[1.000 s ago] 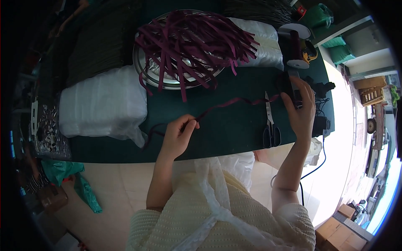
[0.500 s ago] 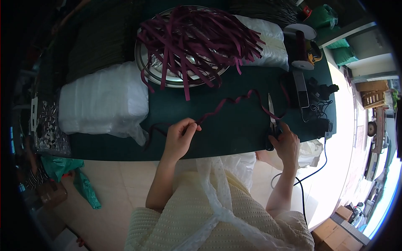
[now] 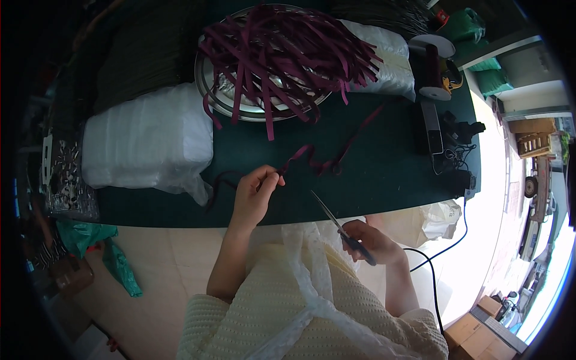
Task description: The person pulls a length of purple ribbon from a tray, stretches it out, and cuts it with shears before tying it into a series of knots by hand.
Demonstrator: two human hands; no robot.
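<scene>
My left hand [image 3: 257, 193] pinches a dark purple ribbon [image 3: 306, 151] over the front part of the green table. From the fingertips one length of it curls away to the right and back. Another stretch trails left toward a plastic-wrapped bundle. My right hand [image 3: 373, 243] holds scissors [image 3: 333, 221] by their dark handles, just off the table's front edge. Their blades look closed and point up-left toward the ribbon without touching it. Behind, a heap of cut purple ribbon strips [image 3: 270, 66] spills over a round metal tray [image 3: 204, 90].
A white plastic-wrapped bundle [image 3: 147, 141] sits on the table's left, with a clear bag of small metal parts [image 3: 72, 180] beyond it. On the right are a ribbon spool [image 3: 433, 66], a black boxy device [image 3: 427, 129] and cables. A black cord hangs off the right edge.
My right hand has brought the scissors left and toward me, off the table. The ribbon's right part has sprung into tighter curls, leaving the scissors. My left hand stays nearly in place.
</scene>
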